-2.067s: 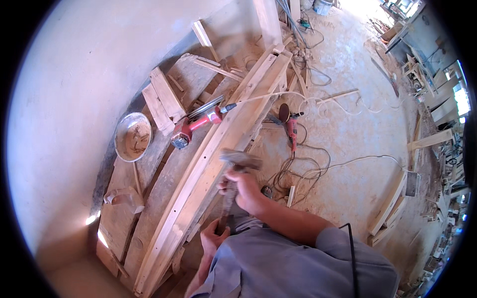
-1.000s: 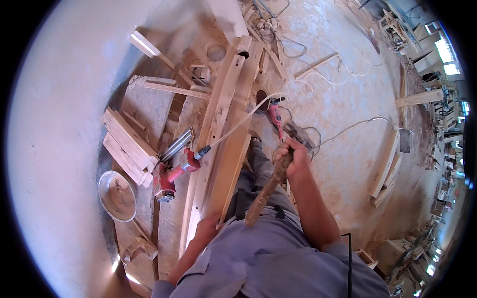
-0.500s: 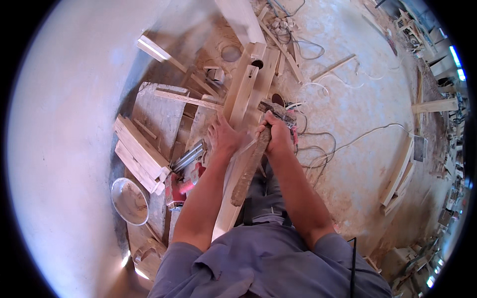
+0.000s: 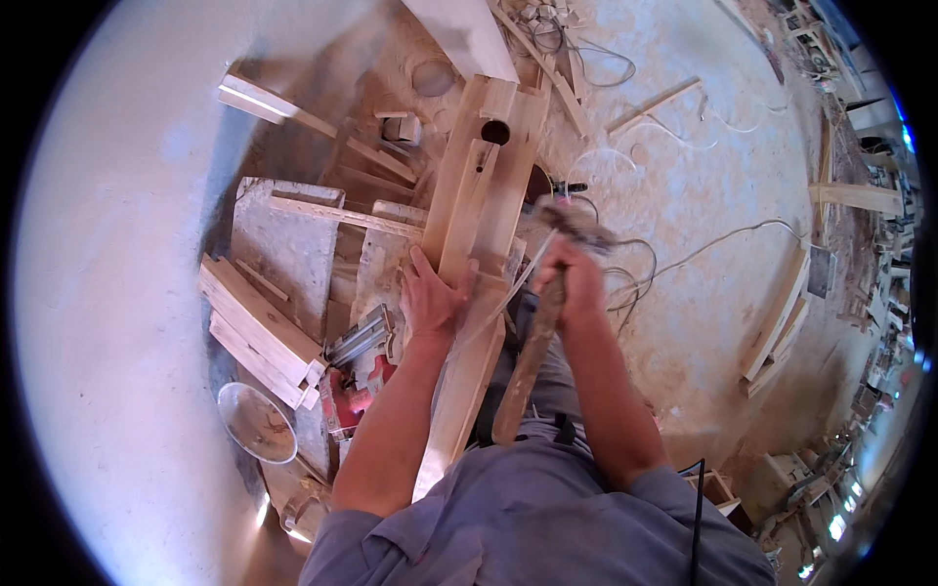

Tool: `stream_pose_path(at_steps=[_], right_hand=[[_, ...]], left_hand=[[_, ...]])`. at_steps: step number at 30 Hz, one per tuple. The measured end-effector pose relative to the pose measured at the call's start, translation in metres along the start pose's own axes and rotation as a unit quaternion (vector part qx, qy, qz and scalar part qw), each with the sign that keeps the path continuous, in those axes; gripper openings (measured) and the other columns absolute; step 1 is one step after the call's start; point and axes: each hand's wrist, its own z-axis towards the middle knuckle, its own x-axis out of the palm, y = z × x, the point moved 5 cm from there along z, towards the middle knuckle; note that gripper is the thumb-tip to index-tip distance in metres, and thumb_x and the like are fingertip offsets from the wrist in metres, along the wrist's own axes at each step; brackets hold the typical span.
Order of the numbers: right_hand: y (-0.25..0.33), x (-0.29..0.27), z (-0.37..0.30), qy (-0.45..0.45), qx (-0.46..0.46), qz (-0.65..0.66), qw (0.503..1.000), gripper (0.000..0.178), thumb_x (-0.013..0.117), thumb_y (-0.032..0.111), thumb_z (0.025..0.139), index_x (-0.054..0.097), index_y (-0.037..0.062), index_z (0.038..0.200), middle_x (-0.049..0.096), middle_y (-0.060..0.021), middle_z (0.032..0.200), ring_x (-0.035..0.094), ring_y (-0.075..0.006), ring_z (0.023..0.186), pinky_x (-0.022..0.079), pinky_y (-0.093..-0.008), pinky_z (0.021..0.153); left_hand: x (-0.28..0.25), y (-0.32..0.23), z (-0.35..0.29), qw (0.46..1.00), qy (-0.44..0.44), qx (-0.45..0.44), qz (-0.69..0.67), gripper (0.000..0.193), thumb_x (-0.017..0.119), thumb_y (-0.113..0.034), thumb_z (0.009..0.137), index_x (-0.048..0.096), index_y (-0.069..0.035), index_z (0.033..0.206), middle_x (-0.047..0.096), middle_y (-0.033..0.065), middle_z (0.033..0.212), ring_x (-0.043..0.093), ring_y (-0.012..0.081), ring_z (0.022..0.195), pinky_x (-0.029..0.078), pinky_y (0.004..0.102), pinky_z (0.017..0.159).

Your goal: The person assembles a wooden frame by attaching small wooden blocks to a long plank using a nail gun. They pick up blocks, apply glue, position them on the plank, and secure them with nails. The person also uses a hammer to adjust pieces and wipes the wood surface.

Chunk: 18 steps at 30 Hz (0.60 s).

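Left hand [image 4: 430, 298] at frame centre, laid flat and open, palm down, on the long pale plank [image 4: 479, 244] running from top centre down to lower centre. Fingers spread over the plank's left edge, thumb toward the narrower strip [image 4: 467, 210] lying on top of the plank. Dark round hole [image 4: 495, 131] near the plank's upper end.

Right hand [image 4: 576, 278] just right of centre, closed around a hammer [image 4: 532, 342]; worn wooden handle slanting down toward lower centre, metal head [image 4: 572, 217] blurred above the fist, just right of the plank. Hammer head not clearly touching the wood; contact impossible to tell through the blur.

Left of the left hand, a red power tool [image 4: 354, 386] with a grey metal part, close beside the forearm. Further left, stacked boards [image 4: 259, 327] and a grey slab [image 4: 283, 244]. Round clear bowl [image 4: 256, 422] at lower left. Thin pale cable [image 4: 508, 293] crossing between the two hands. More cables [image 4: 684, 259] looping over the dusty floor [image 4: 684, 146] at right. Loose timber [image 4: 782, 322] at far right, another piece [image 4: 860, 198] at upper right. White wall [image 4: 117, 244] filling the left side. Blue-grey shirt [image 4: 547, 527] along the bottom edge.
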Motion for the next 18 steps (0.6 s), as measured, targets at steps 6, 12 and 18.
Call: stream_pose_path(at_steps=[6, 12, 18], right_hand=[[-0.051, 0.029, 0.025, -0.032, 0.017, -0.007, 0.999, 0.02, 0.066, 0.022, 0.095, 0.059, 0.0093, 0.081, 0.056, -0.0041, 0.068, 0.056, -0.0186, 0.05, 0.046, -0.035, 0.044], [0.012, 0.03, 0.003, -0.002, 0.055, -0.124, 0.991, 0.022, 0.069, 0.019, 0.093, 0.059, 0.0084, 0.076, 0.055, -0.0037, 0.061, 0.055, -0.0182, 0.047, 0.049, -0.0374, 0.045], [0.098, -0.059, 0.014, -0.157, -0.23, 0.009, 0.96, 0.026, 0.058, 0.017, 0.093, 0.047, 0.0132, 0.069, 0.048, -0.0034, 0.057, 0.051, -0.018, 0.049, 0.048, -0.0372, 0.051]], left_hand=[[0.007, 0.002, 0.008, 1.0, 0.011, 0.004, -0.019, 0.107, 0.064, -0.069, 0.084, 0.03, 0.007, 0.151, 0.049, 0.034, 0.137, 0.051, 0.049, 0.126, 0.042, 0.0541, 0.105], [0.0, 0.006, 0.002, 1.0, -0.018, 0.022, -0.011, 0.1, 0.06, -0.068, 0.088, 0.033, 0.006, 0.149, 0.048, 0.0348, 0.137, 0.052, 0.0495, 0.124, 0.043, 0.0544, 0.104], [0.007, 0.016, 0.0, 0.997, -0.056, 0.017, -0.057, 0.076, 0.045, -0.054, 0.101, 0.039, 0.006, 0.147, 0.054, 0.0346, 0.13, 0.054, 0.0505, 0.119, 0.044, 0.056, 0.099]])
